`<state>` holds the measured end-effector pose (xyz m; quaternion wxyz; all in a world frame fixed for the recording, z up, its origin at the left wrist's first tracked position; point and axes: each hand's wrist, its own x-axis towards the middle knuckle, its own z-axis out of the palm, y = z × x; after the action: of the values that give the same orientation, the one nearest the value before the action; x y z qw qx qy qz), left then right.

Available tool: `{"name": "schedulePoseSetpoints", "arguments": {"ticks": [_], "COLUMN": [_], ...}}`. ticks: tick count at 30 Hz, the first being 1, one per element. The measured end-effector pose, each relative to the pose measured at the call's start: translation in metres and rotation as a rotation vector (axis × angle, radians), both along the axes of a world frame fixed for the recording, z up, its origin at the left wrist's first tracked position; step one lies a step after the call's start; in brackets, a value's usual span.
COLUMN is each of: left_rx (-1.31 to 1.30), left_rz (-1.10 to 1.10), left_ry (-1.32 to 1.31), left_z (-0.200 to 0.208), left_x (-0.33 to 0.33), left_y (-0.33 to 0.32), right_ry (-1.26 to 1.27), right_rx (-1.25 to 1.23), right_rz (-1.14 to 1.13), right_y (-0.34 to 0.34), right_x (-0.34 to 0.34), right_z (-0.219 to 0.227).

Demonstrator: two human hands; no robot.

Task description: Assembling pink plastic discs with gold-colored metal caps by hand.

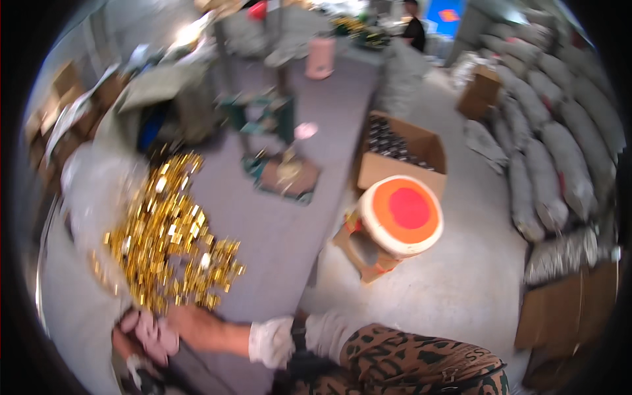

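Two hands at lower left, beside the near end of the gold pieces [174, 230]; motion blur over both. Left hand [124, 345]: mostly hidden by pink finger-shaped forms [158, 339]; can't tell if those are covered fingers or held parts. Right hand [197, 328]: fingers curled in against the pink, tips hidden. Grip on either hand: can't tell how far closed, or on what.

Gold pieces lie loose on the grey table [263, 243], left side, clear plastic bag [99, 191] alongside. Each is short and narrow; most long axes run roughly up-down in view, tilted a bit, some crosswise. Blur smears their ends, so which end is front: unclear. Pile's long axis runs from the dark-mouthed sack [178, 99] toward the hands. Pink forms slant upper left to lower right.

Writing: dark lettering on the patterned clothing [421, 359], partly smeared. Blue panel [446, 16] is cut off at top, orange mark blurred.
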<state>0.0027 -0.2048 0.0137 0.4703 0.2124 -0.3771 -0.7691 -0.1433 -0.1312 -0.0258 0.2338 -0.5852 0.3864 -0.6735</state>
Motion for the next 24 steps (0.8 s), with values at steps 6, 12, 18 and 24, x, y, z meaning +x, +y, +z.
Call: {"name": "schedulePoseSetpoints", "arguments": {"ticks": [6,12,18,24], "left_rx": [-0.597,-0.257,-0.297,-0.763], "left_rz": [0.754,0.874,0.695,0.605], "left_ry": [-1.365,-1.093,-0.975,-1.427], "left_z": [-0.088,-0.061,-0.012,-0.032], "left_x": [0.087,0.031,0.029,0.024], "left_y": [-0.051,0.023,0.08,0.142], "right_ry": [0.539,0.602,0.549,0.728], "right_rx": [-0.153,-0.178,-0.074,0.104], "right_rz": [-0.105,-0.081,-0.14,-0.341], "right_y": [-0.01,-0.003,0.035,0.052], "right_x": [-0.017,-0.017,-0.073,-0.102], "right_z": [-0.018,-0.021,0.004,-0.006]}}
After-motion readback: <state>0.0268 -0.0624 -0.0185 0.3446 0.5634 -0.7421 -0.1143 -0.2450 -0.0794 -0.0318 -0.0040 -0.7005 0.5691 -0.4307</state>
